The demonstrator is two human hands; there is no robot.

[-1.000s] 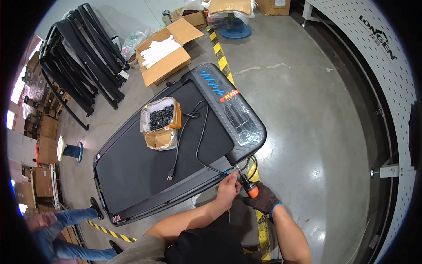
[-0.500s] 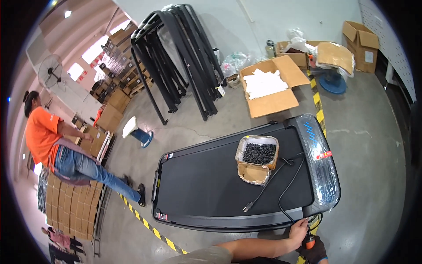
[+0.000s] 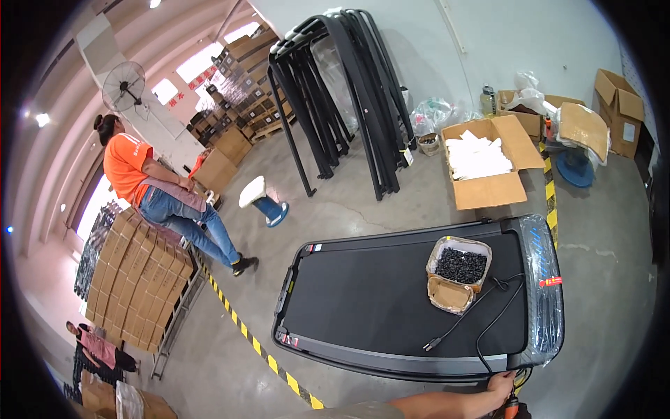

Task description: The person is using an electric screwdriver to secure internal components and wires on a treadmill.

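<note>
A flat black treadmill lies on the concrete floor, its right end wrapped in clear plastic. On its belt stands an open cardboard box of small black screws, beside a loose black power cord. My left hand rests with curled fingers on the treadmill's near right corner, where the cord ends. I cannot tell whether it pinches anything. Just below it, at the picture's lower edge, a sliver of my gloved right hand holds an orange tool. Most of that hand is cut off.
Yellow-black floor tape runs past the treadmill's left end. A person in orange leans on stacked cartons at left. Black metal frames lean on the far wall, near open cardboard boxes and a white stool.
The view has swung up and to the left, bringing the person in orange and the stacked cartons into sight. Both hands stay at the treadmill's near corner but have slid to the lower edge.
</note>
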